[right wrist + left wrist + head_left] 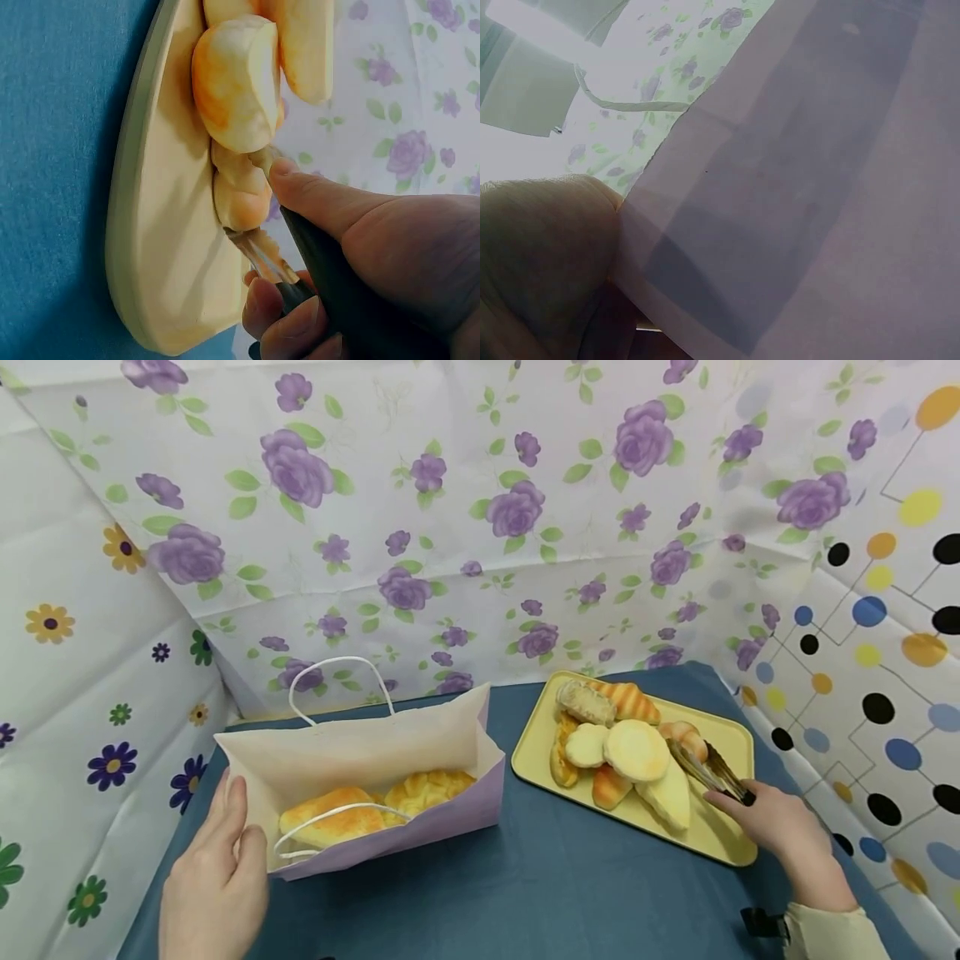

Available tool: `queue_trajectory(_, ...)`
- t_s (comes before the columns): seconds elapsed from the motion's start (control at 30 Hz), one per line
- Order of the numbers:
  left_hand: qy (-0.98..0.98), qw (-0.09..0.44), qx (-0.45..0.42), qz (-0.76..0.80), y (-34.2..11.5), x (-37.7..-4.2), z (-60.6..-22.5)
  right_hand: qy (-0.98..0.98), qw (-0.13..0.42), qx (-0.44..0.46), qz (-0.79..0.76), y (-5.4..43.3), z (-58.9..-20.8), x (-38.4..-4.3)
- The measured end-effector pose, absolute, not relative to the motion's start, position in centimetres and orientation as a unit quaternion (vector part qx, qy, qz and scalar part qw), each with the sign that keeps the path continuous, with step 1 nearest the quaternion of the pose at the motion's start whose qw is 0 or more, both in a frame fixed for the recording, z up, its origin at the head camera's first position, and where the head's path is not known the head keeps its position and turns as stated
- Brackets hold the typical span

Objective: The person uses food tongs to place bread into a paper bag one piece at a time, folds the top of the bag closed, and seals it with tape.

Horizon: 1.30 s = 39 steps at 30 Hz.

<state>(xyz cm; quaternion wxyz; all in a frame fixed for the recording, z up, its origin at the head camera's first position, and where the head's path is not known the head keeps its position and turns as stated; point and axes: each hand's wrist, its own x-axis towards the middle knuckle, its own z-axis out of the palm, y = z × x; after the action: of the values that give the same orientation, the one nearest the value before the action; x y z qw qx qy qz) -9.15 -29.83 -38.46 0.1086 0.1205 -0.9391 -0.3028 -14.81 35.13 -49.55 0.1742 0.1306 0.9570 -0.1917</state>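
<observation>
My left hand (pixel 213 881) pinches the left edge of a lilac paper bag (pixel 352 747), which leans open with its white inside showing. In the left wrist view the thumb lies by the bag's side panel (pixel 870 225). Two golden bread pieces, a smooth loaf (pixel 333 818) and a bumpy bun (pixel 429 792), lie inside. My right hand (pixel 783 831) grips metal tongs with dark handles (pixel 701 770) over a yellow tray (pixel 716 839). Their tips stand on either side of a small ridged roll (pixel 684 737). In the right wrist view this roll (pixel 244 206) sits between the tong ends.
Several other breads share the tray: round pale slices (pixel 636 752), a striped croissant (pixel 630 700), a long pale slice (pixel 669 797) and a sugared roll (pixel 585 702). White cord handles (pixel 341 660) rise from the bag. Patterned cloth walls (pixel 465 527) enclose the blue table (pixel 540 877).
</observation>
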Motion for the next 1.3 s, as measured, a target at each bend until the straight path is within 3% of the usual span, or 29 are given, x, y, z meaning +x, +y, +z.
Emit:
queue_trajectory(0.53,-0.941,0.098,0.124,-0.3,-29.8,-9.2,-38.2,0.937,0.192,0.173,-0.233,34.8,-50.2,-14.4)
queue_trajectory(1.3,-0.94,0.098,0.128,-0.299,-29.8,-9.2,-38.2,0.919,0.12,0.266,-0.265,35.6,-51.6,-13.4)
